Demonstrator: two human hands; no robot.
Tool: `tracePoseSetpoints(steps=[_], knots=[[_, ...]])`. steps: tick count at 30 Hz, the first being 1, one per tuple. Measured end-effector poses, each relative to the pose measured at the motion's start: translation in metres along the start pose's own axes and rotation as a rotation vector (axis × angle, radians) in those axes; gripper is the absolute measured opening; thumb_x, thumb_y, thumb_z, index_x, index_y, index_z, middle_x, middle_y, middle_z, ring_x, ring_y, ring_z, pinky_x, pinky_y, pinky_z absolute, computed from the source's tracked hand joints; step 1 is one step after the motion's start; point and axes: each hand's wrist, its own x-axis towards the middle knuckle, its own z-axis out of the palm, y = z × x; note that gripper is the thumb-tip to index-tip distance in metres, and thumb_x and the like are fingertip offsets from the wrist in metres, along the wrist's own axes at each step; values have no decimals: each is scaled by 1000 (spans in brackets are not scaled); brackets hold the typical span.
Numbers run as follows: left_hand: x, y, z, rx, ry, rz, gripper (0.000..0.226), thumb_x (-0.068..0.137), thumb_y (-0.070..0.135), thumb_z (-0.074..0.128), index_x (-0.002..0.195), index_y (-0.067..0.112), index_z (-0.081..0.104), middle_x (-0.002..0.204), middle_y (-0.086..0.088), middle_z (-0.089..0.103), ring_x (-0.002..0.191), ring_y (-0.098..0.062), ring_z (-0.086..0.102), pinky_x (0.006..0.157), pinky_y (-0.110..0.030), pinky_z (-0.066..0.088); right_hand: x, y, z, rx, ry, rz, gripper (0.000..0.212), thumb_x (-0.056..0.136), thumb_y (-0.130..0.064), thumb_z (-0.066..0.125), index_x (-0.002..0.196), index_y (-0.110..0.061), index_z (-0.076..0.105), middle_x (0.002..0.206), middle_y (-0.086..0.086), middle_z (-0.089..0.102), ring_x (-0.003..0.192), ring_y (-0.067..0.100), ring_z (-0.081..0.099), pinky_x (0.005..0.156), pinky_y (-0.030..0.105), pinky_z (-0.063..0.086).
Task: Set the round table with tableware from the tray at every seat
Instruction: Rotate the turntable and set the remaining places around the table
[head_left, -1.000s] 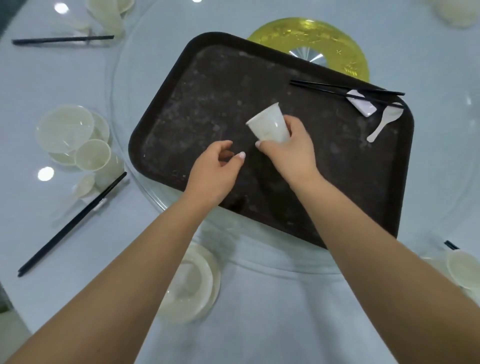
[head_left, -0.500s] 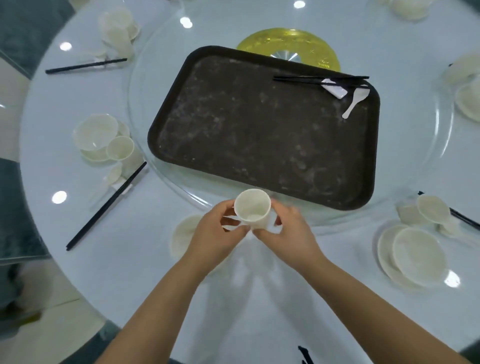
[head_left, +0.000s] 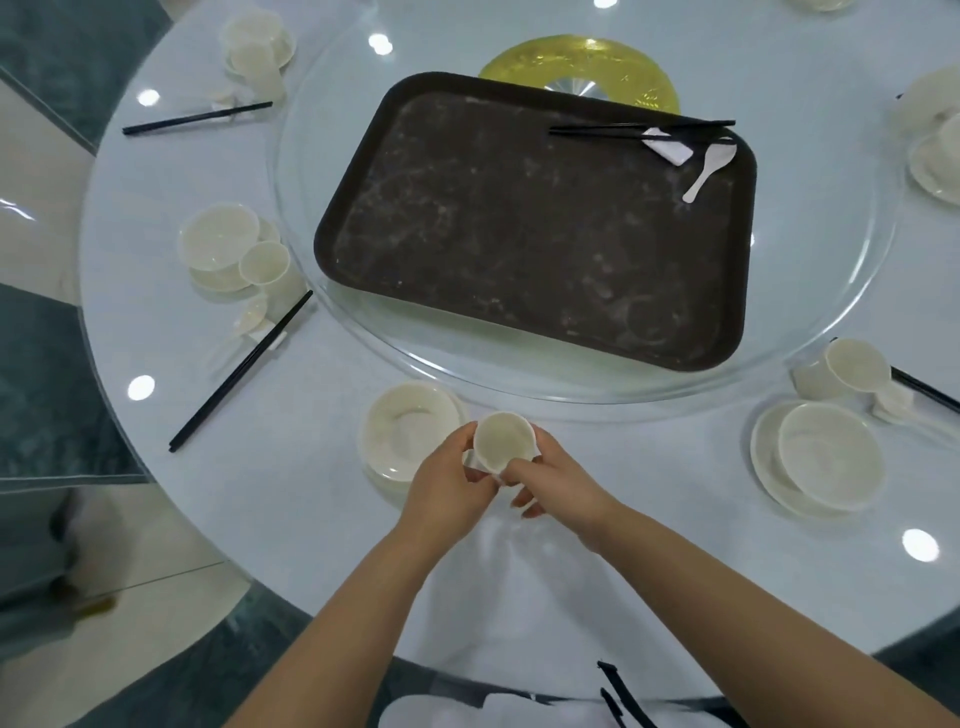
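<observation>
Both hands hold one white cup (head_left: 504, 439) upright, mouth up, above the near part of the bench (head_left: 291, 499). The left hand (head_left: 449, 480) curls its grip around the cup's left side; the right hand (head_left: 553, 480) closes on the right side, with fingertips meeting under the cup. The cup looks empty.

The near bench edge lies just behind the forearms, with bare surface to the left and right of the hands. Just left of the cup, touching the left hand in view, a bowl (head_left: 410, 428) sits on a plate; the bowl is empty.

Right of the hands, well apart, a second bowl (head_left: 828, 454) rests on a plate, with a cup (head_left: 852, 366) beyond it. On the left, black chopsticks (head_left: 241, 371) lie diagonally near a bowl-and-cup setting (head_left: 221, 244).

Farther in, a glass turntable (head_left: 582, 387) carries the dark tray (head_left: 519, 228). The tray is mostly bare; its far right corner holds chopsticks (head_left: 597, 130), a white rest (head_left: 667, 148) and a spoon (head_left: 709, 169).
</observation>
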Motion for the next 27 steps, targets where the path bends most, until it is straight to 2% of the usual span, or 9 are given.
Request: tracePoseSetpoints(steps=[7,10,12,14,18,21,24,27], knots=[[4,3,4,-9,11,-40,57,80,5,68,115,42,42,99,21,56,95,-14,66,81,-26,52,9,-5,2,13,46,27,52,87,-25,56,135,-33,38,108,0,63,87,17,65,69,26,50],[5,7,4,-13,24,-55,68,82,3,66,138,29,40,101,22,53,99,-14,65,80,-23,49,11,-5,-1,15,58,27,54,88,-26,57,138,-30,38,107,-2,64,89,17,65,70,27,52],[5,9,5,-6,35,-56,72,84,5,65,146,24,34,119,14,58,105,-15,64,82,-22,45,11,-4,-3,13,64,28,57,88,-25,58,141,-29,37,105,-3,64,90,16,65,72,27,54],[4,13,4,21,56,-63,73,87,10,65,150,23,29,138,6,51,106,-14,62,86,-25,44,11,-3,-7,11,78,33,63,88,-25,58,146,-27,32,103,-4,64,90,16,65,69,25,53],[3,19,0,122,126,-58,74,88,24,66,151,23,27,147,2,42,115,-23,58,97,-35,46,10,-4,-19,-38,152,26,69,89,-29,58,150,-25,26,107,1,65,84,16,68,70,25,54],[6,24,-7,160,187,-51,70,89,27,65,149,24,31,148,1,41,125,-25,51,103,-38,42,7,-8,-38,-19,182,54,58,90,-30,59,143,-22,37,99,3,68,77,17,69,67,23,53],[11,34,-11,123,231,-24,57,93,38,59,145,26,39,148,2,43,128,-23,48,105,-38,38,6,-17,-66,63,218,84,34,93,-26,60,123,-12,56,92,8,69,69,20,67,67,25,54],[20,48,-10,127,279,17,51,96,53,44,141,31,42,149,4,42,126,-20,48,100,-37,39,5,-30,-96,63,283,62,15,96,-24,55,105,-13,61,87,8,68,67,19,66,63,22,55]])
